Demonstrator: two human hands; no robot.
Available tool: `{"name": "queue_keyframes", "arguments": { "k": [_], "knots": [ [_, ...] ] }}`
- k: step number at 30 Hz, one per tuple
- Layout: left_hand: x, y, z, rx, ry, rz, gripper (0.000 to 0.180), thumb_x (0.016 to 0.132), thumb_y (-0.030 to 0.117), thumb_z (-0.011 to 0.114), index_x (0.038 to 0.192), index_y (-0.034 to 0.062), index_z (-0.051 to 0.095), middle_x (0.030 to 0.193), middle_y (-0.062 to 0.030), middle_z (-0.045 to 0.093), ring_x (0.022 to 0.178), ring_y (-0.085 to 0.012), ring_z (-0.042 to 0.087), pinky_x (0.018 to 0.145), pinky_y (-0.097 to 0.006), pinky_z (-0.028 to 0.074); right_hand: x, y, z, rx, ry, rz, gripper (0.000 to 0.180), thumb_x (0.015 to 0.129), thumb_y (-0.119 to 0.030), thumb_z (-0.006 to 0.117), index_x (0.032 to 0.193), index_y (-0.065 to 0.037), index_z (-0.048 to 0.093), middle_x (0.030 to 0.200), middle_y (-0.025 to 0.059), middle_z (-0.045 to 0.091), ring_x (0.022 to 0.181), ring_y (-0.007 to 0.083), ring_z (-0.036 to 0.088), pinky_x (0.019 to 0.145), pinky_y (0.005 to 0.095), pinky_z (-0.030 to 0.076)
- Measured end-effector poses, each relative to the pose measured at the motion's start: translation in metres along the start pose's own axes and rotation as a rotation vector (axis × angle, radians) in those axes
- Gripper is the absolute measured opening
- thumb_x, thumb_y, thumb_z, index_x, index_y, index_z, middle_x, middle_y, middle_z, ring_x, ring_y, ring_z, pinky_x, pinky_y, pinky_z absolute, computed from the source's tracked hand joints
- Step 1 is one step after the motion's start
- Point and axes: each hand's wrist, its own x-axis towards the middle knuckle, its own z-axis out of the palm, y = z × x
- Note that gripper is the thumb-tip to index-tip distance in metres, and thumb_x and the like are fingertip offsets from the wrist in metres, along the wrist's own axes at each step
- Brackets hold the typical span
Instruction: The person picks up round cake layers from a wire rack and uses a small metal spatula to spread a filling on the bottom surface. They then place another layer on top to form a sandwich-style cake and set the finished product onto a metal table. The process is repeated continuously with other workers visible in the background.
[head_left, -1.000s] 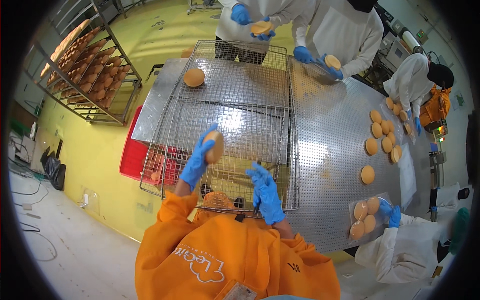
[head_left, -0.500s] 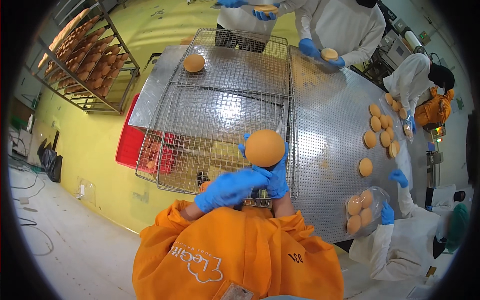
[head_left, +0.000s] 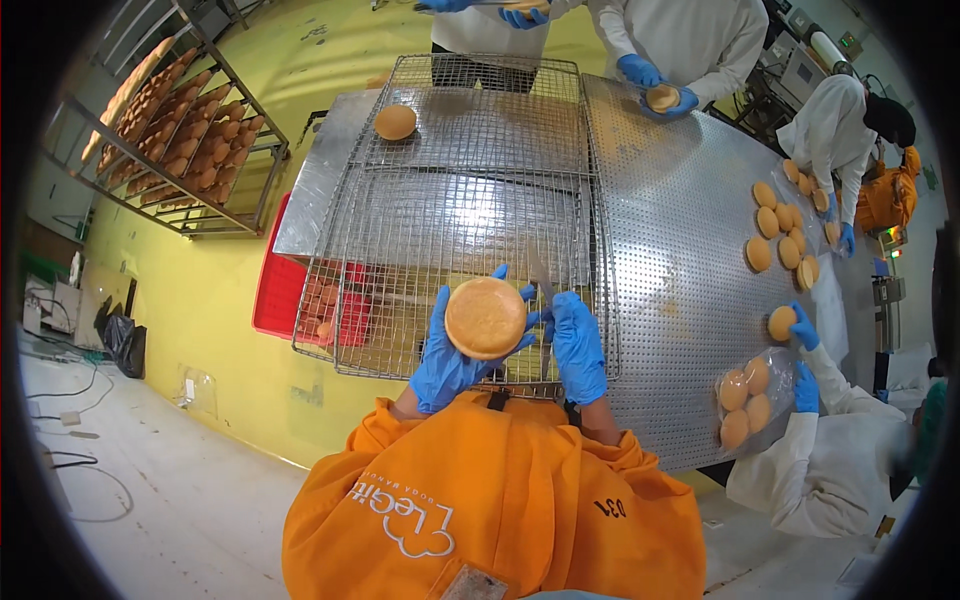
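My left hand (head_left: 446, 372), in a blue glove, cups a round golden bun (head_left: 486, 318) from below and the side. The face of the bun turned upward is flat and pale, with a browner rim. Beside it, my right hand (head_left: 578, 350), also gloved in blue, is closed around a long, thin knife (head_left: 541, 272). Its blade points away from me, just right of the bun. Both hands are above the near part of a wire rack (head_left: 450, 210). Another bun (head_left: 395, 122) rests on the rack's far left.
A perforated metal table (head_left: 670, 230) at the right carries loose buns (head_left: 765, 222) and a clear bag of buns (head_left: 745, 400). Several co-workers in white handle buns around it. A red crate (head_left: 272, 290) stands below left; a trolley (head_left: 190, 150) of bun trays stands far left.
The bun has shifted left into my left hand, and its paler face now shows instead of the smooth brown one. My right hand is now to its right, holding the knife.
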Motion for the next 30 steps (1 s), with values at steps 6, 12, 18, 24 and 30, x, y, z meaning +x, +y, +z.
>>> {"name": "queue_keyframes", "arguments": {
  "k": [6, 12, 18, 24, 30],
  "knots": [
    [0.003, 0.002, -0.023, 0.215, 0.062, 0.209, 0.085, 0.087, 0.064, 0.050, 0.152, 0.0194, 0.020, 0.147, -0.0207, 0.036, 0.126, -0.0398, 0.046, 0.104, -0.055, 0.042, -0.027, 0.004, 0.019, -0.688, -0.016, -0.448, 0.036, 0.094, -0.040, 0.057, 0.074, -0.010, 0.057, 0.063, 0.0141, 0.054, 0.055, 0.0344, 0.054, 0.049, 0.0424, 0.042],
    [-0.001, 0.010, -0.029, 0.258, 0.129, 0.138, 0.076, 0.090, 0.053, 0.052, 0.151, 0.0189, 0.024, 0.141, -0.0203, 0.043, 0.124, -0.0338, 0.050, 0.102, -0.053, 0.043, -0.027, 0.013, 0.020, -0.707, 0.087, -0.604, 0.040, 0.092, -0.043, 0.058, 0.067, -0.012, 0.054, 0.057, 0.0091, 0.054, 0.050, 0.0267, 0.055, 0.046, 0.0393, 0.043],
    [-0.007, 0.005, -0.025, 0.042, 0.159, -0.126, 0.065, 0.095, 0.047, 0.047, 0.150, 0.0171, 0.029, 0.134, -0.0176, 0.052, 0.121, -0.0319, 0.053, 0.101, -0.054, 0.044, -0.007, 0.030, 0.008, -0.810, 0.075, -0.387, 0.044, 0.090, -0.045, 0.060, 0.060, -0.014, 0.051, 0.054, 0.0063, 0.053, 0.047, 0.0244, 0.055, 0.043, 0.0378, 0.042],
    [-0.007, 0.009, -0.036, -0.089, 0.154, -0.163, 0.065, 0.095, 0.047, 0.047, 0.149, 0.0145, 0.032, 0.130, -0.0172, 0.056, 0.118, -0.0339, 0.055, 0.100, -0.054, 0.044, -0.011, 0.035, 0.007, -0.880, 0.025, -0.501, 0.043, 0.090, -0.045, 0.059, 0.063, -0.013, 0.051, 0.053, 0.0066, 0.052, 0.046, 0.0251, 0.054, 0.043, 0.0375, 0.042],
    [-0.007, 0.007, -0.038, 0.130, 0.235, 0.006, 0.072, 0.091, 0.050, 0.054, 0.149, 0.0144, 0.030, 0.135, -0.0182, 0.051, 0.120, -0.0340, 0.053, 0.099, -0.052, 0.048, -0.020, 0.031, 0.012, -0.780, -0.013, -0.470, 0.044, 0.094, -0.046, 0.054, 0.068, -0.011, 0.051, 0.059, 0.0109, 0.053, 0.051, 0.0312, 0.054, 0.046, 0.0418, 0.043]
  ]
}}
